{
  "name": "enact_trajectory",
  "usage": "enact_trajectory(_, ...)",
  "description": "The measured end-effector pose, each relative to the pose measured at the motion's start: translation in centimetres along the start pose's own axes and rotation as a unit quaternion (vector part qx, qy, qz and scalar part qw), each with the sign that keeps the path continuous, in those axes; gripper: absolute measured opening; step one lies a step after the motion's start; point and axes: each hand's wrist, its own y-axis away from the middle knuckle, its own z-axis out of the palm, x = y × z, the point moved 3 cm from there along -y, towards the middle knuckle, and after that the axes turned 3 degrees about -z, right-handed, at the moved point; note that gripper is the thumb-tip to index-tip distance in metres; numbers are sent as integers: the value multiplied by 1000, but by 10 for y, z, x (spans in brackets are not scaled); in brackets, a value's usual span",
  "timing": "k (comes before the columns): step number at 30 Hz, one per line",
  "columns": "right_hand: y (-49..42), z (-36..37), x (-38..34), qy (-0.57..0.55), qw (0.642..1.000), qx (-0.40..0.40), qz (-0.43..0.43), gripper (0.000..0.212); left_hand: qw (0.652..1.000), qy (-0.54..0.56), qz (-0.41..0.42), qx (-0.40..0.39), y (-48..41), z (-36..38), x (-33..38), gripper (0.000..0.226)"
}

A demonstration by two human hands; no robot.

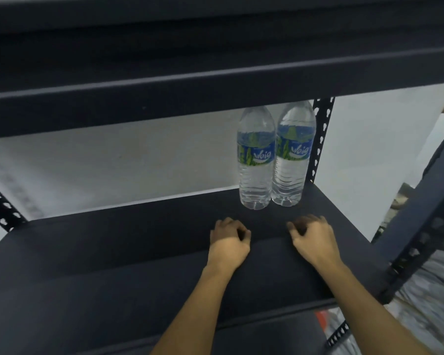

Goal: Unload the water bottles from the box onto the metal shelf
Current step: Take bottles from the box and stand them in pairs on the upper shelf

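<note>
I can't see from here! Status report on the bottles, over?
Left hand and right hand empty, loosely curled. Two water bottles upright on shelf, side by side. Nothing blocking them.

Bare forearms (198,298), left hand (228,243), right hand (314,242)
</note>
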Motion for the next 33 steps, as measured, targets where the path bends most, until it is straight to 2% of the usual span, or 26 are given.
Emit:
enact_trajectory(3, 29, -6, -13, 3, 1000, -4, -8, 17, 999, 8, 34, 30, 38, -7, -12, 21)
enact_trajectory(9, 99, -16, -44, 20, 998, -45, -44, 14, 998, 0, 60, 27, 129, -31, -29, 32)
enact_trajectory(16, 212, -32, -98, -5, 993, -72, -94, 23, 995, 89, -1, 43, 248, -70, -67, 40)
enact_trajectory(19, 265, -30, -119, -19, 988, -127, -85, 27, 992, 111, -56, 5, 291, -74, -100, 39)
enact_trajectory(24, 341, 0, -132, -46, 970, -238, -33, 36, 989, 60, -121, -64, 348, -61, -156, 42)
enact_trajectory(30, 419, 42, -119, -37, 944, -326, 23, 43, 971, 10, -183, -153, 405, -11, -208, 43)
enact_trajectory(33, 447, 69, -104, -34, 930, -365, 33, 38, 956, -4, -216, -198, 425, 25, -232, 43)
